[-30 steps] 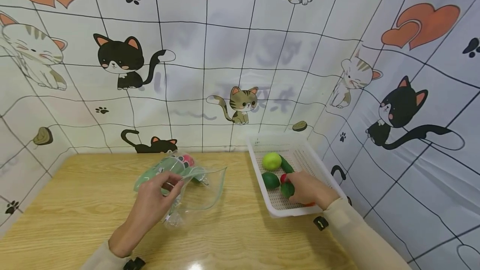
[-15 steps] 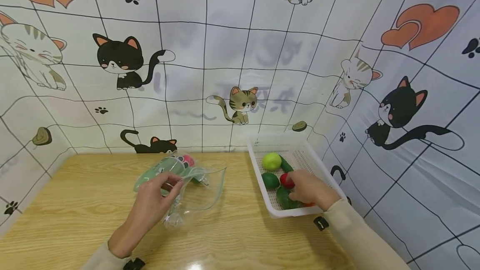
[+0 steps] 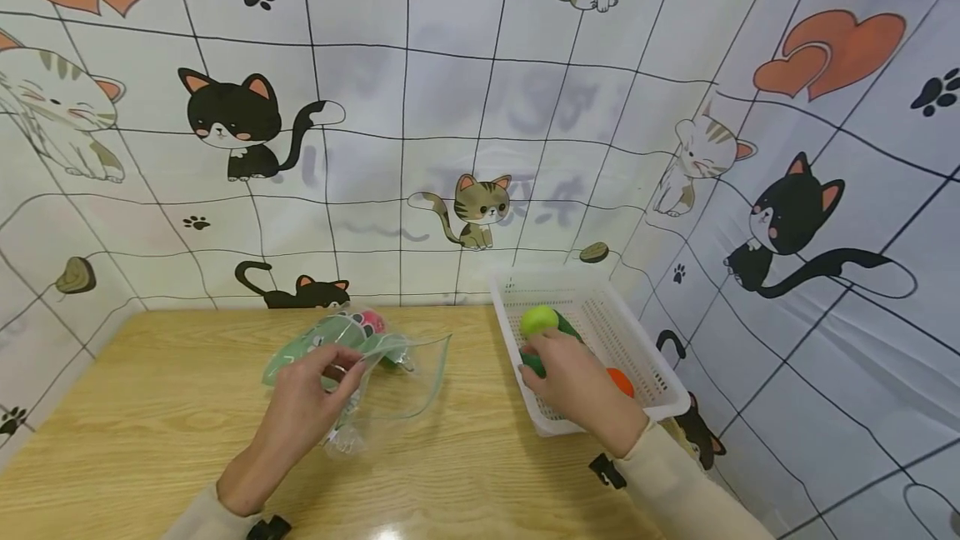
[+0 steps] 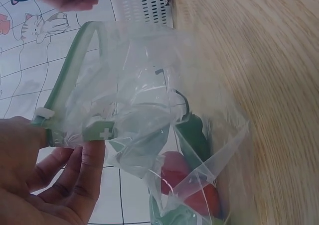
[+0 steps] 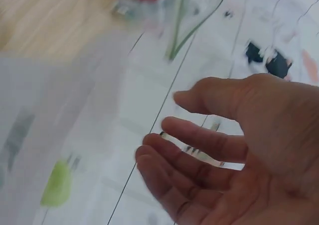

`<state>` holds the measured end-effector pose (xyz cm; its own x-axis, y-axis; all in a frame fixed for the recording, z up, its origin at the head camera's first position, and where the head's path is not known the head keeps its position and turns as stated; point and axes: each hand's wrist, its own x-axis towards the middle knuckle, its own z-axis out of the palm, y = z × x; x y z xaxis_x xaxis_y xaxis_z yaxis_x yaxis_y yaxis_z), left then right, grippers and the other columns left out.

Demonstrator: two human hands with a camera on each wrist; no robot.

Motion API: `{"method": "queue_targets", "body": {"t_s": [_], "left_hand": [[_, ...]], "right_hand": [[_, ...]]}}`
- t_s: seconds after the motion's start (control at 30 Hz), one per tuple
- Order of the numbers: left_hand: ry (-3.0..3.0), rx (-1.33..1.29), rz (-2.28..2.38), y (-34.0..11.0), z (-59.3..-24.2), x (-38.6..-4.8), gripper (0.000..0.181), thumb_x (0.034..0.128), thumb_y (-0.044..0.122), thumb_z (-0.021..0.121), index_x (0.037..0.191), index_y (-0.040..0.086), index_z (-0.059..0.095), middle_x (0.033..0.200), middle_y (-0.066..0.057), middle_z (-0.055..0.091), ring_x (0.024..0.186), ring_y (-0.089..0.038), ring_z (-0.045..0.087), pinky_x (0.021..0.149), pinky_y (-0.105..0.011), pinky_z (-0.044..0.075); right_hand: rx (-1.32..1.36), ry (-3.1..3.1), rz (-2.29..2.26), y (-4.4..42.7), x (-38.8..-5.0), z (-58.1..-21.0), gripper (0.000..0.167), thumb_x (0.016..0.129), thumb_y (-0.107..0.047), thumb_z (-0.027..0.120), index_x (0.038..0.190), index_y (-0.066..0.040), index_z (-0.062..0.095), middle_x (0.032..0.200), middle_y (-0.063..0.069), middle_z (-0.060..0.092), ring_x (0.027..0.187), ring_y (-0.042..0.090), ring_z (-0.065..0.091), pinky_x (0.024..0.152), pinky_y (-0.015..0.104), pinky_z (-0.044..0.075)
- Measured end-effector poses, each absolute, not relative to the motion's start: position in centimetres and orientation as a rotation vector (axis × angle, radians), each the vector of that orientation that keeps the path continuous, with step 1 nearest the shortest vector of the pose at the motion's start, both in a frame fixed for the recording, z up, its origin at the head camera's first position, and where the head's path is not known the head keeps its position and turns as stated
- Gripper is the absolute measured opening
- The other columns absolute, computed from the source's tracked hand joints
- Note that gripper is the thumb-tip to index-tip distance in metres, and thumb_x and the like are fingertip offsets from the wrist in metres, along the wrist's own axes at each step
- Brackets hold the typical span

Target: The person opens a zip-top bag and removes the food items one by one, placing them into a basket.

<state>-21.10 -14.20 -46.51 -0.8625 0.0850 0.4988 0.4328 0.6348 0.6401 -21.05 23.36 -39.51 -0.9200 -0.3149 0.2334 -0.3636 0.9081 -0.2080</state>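
Right hand above the basket with fingers released; left hand pinching a transparent bag

Since the frame half a second earlier, the right hand has been shifted toward ten o'clock, to the lime-coloured fruit and the basket's nine-o'clock wall. The red thing then at its fingertips is now lost from sight, while an orange thing, mostly covered then, is exposed between four and five o'clock in the white basket. The left hand and the bag are left almost unchanged.

Bag and basket are separated by a strip of wooden table, the basket lying between two and three o'clock from the bag. At twelve o'clock the table is bounded by a cat-printed cloth; on the basket's three-o'clock side the cloth stands near. More wood is exposed toward six o'clock.

The right forearm is extended from between four and five o'clock, the wrist carried over the near rim. In the right wrist view its fingers are loosely bent, thumb apart, with nothing grasped. A dark green rounded thing is partly covered by them in the head view; whether it is touched cannot be told. The left forearm is extended from between seven and eight o'clock; the bag's green-edged mouth is pinched between thumb and fingers. Red and green contents are seen through the film.
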Motion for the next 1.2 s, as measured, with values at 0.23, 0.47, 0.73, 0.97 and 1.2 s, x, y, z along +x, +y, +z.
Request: {"method": "queue_targets", "body": {"t_s": [0.23, 0.47, 0.73, 0.97, 1.2], "left_hand": [[-2.366, -0.436, -1.098, -14.2, -46.6, -21.1, 0.009, 0.1036, 0.004, 0.087, 0.109, 0.011, 0.084, 0.097, -0.001, 0.086, 0.083, -0.016, 0.082, 0.065, -0.022, 0.064], [-2.325, -0.448, -1.090, -14.0, -46.5, -21.2, 0.010, 0.1026, 0.002, 0.087, 0.106, 0.011, 0.084, 0.096, -0.001, 0.086, 0.083, -0.017, 0.082, 0.064, -0.021, 0.064], [-2.295, -0.453, -1.097, -13.8, -46.1, -21.0, 0.009, 0.1028, 0.003, 0.087, 0.105, 0.012, 0.084, 0.096, -0.001, 0.086, 0.083, -0.018, 0.082, 0.064, -0.014, 0.060], [-2.307, -0.447, -1.088, -13.9, -46.1, -20.9, 0.009, 0.1031, 0.003, 0.087, 0.106, 0.011, 0.084, 0.097, -0.002, 0.086, 0.084, -0.017, 0.082, 0.064, -0.014, 0.061], [-2.304, -0.445, -1.075, -14.2, -46.3, -20.8, 0.010, 0.1030, 0.003, 0.086, 0.106, 0.012, 0.084, 0.096, -0.001, 0.086, 0.083, -0.017, 0.082, 0.064, -0.015, 0.061]], "right_hand": [[0.904, -2.706, 0.469, 17.5, -20.0, -40.0, 0.024, 0.109, -0.016, 0.083, 0.130, -0.006, 0.081, 0.124, 0.008, 0.081, 0.105, 0.021, 0.078, 0.090, 0.036, 0.070], [1.218, -2.794, 0.313, 11.1, -21.5, -40.7, 0.028, 0.117, -0.013, 0.071, 0.143, -0.006, 0.076, 0.133, 0.006, 0.079, 0.110, 0.012, 0.078, 0.091, 0.022, 0.065], [1.336, -2.929, 0.108, 7.0, -24.7, -43.5, 0.019, 0.118, -0.011, 0.065, 0.133, -0.004, 0.074, 0.115, 0.004, 0.079, 0.097, 0.007, 0.072, 0.086, 0.021, 0.060], [1.160, -3.000, 0.026, 6.0, -26.1, -45.6, 0.047, 0.115, -0.017, 0.070, 0.157, 0.004, 0.064, 0.142, 0.013, 0.078, 0.129, 0.020, 0.078, 0.108, 0.028, 0.065], [0.961, -3.183, 0.116, 5.8, -26.7, -46.6, 0.062, 0.117, -0.018, 0.066, 0.172, 0.005, 0.048, 0.160, 0.020, 0.071, 0.147, 0.027, 0.072, 0.120, 0.036, 0.062]]}}
